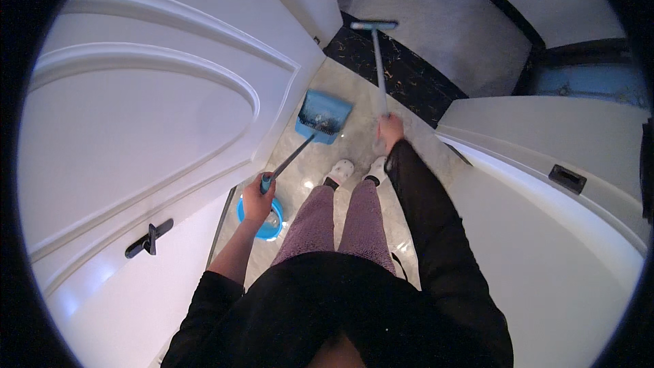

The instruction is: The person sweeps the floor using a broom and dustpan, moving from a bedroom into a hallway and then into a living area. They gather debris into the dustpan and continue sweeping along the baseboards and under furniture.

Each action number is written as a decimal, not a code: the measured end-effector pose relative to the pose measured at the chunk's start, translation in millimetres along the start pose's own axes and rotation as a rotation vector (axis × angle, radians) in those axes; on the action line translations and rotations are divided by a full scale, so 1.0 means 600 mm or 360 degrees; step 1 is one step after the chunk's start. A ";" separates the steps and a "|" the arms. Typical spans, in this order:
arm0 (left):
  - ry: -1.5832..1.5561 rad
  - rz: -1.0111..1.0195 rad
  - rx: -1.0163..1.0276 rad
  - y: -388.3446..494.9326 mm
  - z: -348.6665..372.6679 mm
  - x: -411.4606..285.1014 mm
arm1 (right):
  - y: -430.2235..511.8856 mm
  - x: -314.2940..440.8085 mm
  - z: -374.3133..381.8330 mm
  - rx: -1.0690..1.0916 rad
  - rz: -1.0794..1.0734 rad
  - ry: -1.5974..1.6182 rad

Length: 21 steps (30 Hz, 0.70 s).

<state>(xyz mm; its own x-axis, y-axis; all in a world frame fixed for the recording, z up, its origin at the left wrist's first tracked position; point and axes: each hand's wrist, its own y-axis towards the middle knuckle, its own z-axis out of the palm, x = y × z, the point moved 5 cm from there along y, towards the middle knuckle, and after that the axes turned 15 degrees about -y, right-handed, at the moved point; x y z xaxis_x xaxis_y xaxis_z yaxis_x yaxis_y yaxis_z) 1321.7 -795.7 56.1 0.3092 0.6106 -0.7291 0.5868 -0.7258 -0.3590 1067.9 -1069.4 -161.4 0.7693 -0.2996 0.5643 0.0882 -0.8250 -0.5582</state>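
My left hand [258, 199] is closed around the handle of a blue long-handled dustpan [329, 111], whose pan lies on the light floor with grey debris in it. In my right hand [391, 130] is the pale handle of a broom [375, 25]. The broom's narrow head, slightly blurred, is over the grey floor just beyond the dark marble threshold. A round blue bucket [278, 227] stands below my left hand and is partly hidden by it.
A white panelled door [153, 107] with a black handle [149, 240] stands at the left. Dark marble threshold [357, 56] crosses the doorway ahead. At the right is another white door or panel [511, 117] with a dark latch plate [567, 179]. My feet in white clogs [341, 171] are on the floor.
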 end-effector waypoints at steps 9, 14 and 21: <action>-0.0063 -0.0091 -0.0074 -0.003 0.003 0.003 | -0.191 -0.053 -0.160 0.0466 -0.0059 0.0117; 0.0043 -0.0116 -0.0043 -0.003 0.012 0.021 | -0.273 -0.130 -0.065 0.0568 0.0046 0.0162; 0.0001 -0.0180 -0.0026 -0.015 0.014 0.030 | -0.109 -0.012 0.058 0.0085 0.0017 0.0094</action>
<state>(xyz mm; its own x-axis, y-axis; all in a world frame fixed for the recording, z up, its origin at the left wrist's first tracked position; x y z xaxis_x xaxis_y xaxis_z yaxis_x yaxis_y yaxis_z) 1315.8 -780.5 41.3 0.2408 0.6888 -0.6838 0.6302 -0.6468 -0.4296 1078.5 -997.0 -150.1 0.7317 -0.3373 0.5922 0.1149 -0.7954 -0.5950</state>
